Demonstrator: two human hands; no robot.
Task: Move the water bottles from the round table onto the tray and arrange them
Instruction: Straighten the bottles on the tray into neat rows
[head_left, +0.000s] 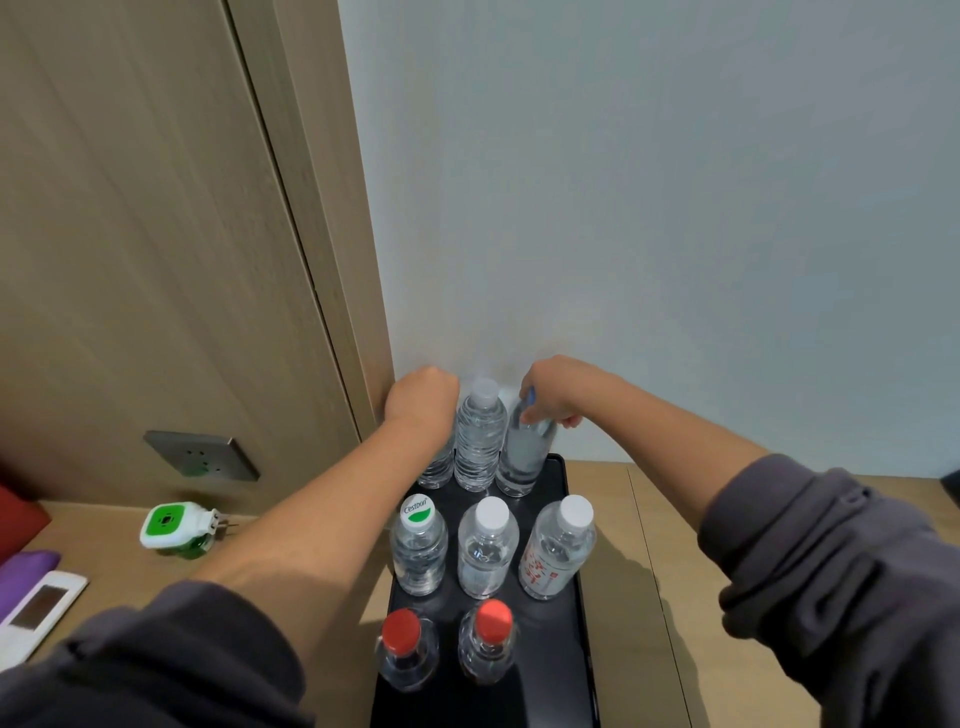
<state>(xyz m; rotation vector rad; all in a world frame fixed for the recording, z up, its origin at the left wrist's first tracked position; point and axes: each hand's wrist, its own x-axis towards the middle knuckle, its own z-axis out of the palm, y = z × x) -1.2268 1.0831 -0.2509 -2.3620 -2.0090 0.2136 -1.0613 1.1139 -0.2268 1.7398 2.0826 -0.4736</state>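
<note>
Black tray (563, 525), green plug-in (174, 531) beside; each hand (422, 397) seemingly clasping a back-row bottle (522, 457).

One black rectangular tray (569, 613) carries eight clear plastic water bottles in three rows. The far row has three: one with a pale grey cap (480, 436), one with a blue cap (524, 452) and one whose cap is hidden under a hand (438, 465). The middle row has three: two with plain white caps (487, 545) (558, 545) and one with a white-and-green printed cap (418, 545). The near row has two with red caps (405, 649) (487, 644). Two bare hands (423, 395) (553, 389) reach in, each from a dark grey sleeve (171, 660) (841, 577). On the wooden counter lies one white-and-green plug-in device (176, 527), and one grey wall socket plate (202, 456) sits above it.
</note>
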